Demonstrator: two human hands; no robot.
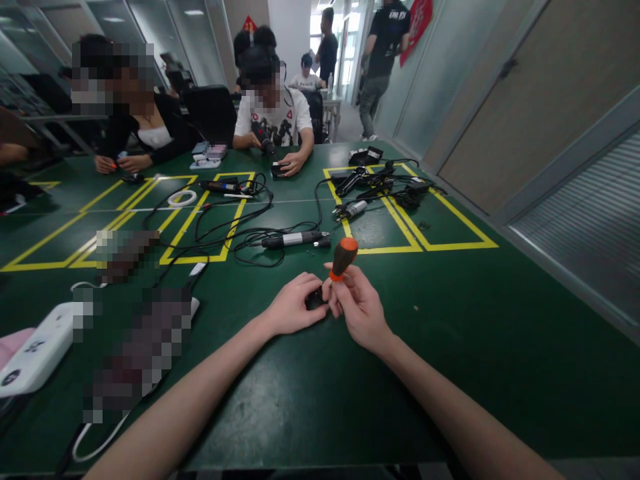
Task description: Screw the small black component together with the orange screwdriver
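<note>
In the head view my left hand (295, 305) rests on the green table, its fingers closed round a small black part (315, 298) that is mostly hidden. My right hand (364, 308) grips a screwdriver with an orange and dark grey handle (344, 258). The handle points up and leans slightly to the right. Its shaft and tip are hidden behind my fingers, so whether it touches the black part cannot be made out. Just beyond my hands lies a grey and black electric screwdriver (295, 239) with its cable.
Black cables and dark parts (380, 180) lie inside yellow tape outlines at the back right. A white power strip (40, 347) stands at the left. A white tape ring (182, 198) lies further back. Across the table a co-worker in a white shirt (300, 113) handles a tool.
</note>
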